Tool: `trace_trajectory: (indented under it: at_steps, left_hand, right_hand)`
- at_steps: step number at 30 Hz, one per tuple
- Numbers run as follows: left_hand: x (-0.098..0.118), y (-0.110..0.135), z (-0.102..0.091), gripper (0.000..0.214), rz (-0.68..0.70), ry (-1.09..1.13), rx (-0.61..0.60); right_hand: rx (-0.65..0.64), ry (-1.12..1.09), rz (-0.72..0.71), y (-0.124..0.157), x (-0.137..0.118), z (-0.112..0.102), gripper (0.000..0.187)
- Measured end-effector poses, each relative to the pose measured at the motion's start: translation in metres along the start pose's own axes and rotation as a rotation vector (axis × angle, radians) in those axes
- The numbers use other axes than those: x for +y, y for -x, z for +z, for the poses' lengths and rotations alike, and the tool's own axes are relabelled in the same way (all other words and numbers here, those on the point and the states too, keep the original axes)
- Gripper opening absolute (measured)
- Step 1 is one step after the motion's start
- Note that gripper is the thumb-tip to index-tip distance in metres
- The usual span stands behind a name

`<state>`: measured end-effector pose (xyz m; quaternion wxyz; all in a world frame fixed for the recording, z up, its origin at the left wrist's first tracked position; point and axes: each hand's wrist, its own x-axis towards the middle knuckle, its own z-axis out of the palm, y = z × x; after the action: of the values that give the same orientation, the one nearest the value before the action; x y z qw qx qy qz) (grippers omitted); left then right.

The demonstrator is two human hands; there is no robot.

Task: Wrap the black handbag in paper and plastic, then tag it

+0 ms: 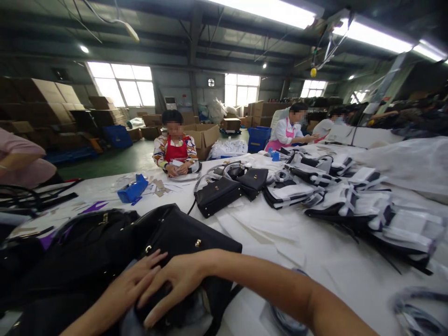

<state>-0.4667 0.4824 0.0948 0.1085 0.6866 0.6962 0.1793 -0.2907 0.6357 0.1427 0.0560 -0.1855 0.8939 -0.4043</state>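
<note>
A black handbag (pixel 196 226) with a small gold clasp lies tilted right in front of me. My right hand (pixel 178 277) reaches across it, fingers and thumb spread over the bag's near side. Beside and partly under that hand is my left hand (pixel 138 277), its fingers stretched out against the bag. No grip on anything shows in either hand. Greyish clear wrapping (pixel 128 322) shows below my hands, blurred. The bag's near part is mostly hidden by my hands. To the left, more black bags (pixel 87 252) are heaped against it.
Two finished black handbags (pixel 219 193) stand mid-table. Piles of bags wrapped in white padding (pixel 353 200) fill the right. White sheets (pixel 266 228) and wrapped handles (pixel 416 312) lie nearer. Beyond a blue tape dispenser (pixel 133 189), a co-worker in a red apron (pixel 177 150) works opposite.
</note>
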Motion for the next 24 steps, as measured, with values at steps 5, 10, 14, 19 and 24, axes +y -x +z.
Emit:
trace_trajectory:
  at_steps: [5, 10, 14, 19, 24]
  left_hand:
    - [-0.003, 0.016, 0.071, 0.045, 0.219, -0.527, 0.205]
    - [0.004, 0.016, 0.080, 0.051, 0.241, -0.629, 0.244]
    - [0.001, 0.017, 0.083, 0.055, 0.244, -0.705, 0.230]
    - [0.000, 0.019, 0.091, 0.057, 0.265, -0.695, 0.244]
    - [-0.005, 0.011, 0.093, 0.056, 0.295, -0.639, 0.303]
  right_hand:
    - [0.609, 0.664, 0.529, 0.081, 0.088, -0.082, 0.031]
    - [0.594, 0.816, 0.760, 0.105, 0.169, -0.135, 0.096]
    - [0.559, 0.840, 0.837, 0.100, 0.206, -0.124, 0.053]
    - [0.608, 0.869, 0.923, 0.099, 0.197, -0.123, 0.014]
    - [0.754, 0.984, 0.884, 0.078, 0.116, -0.146, 0.023]
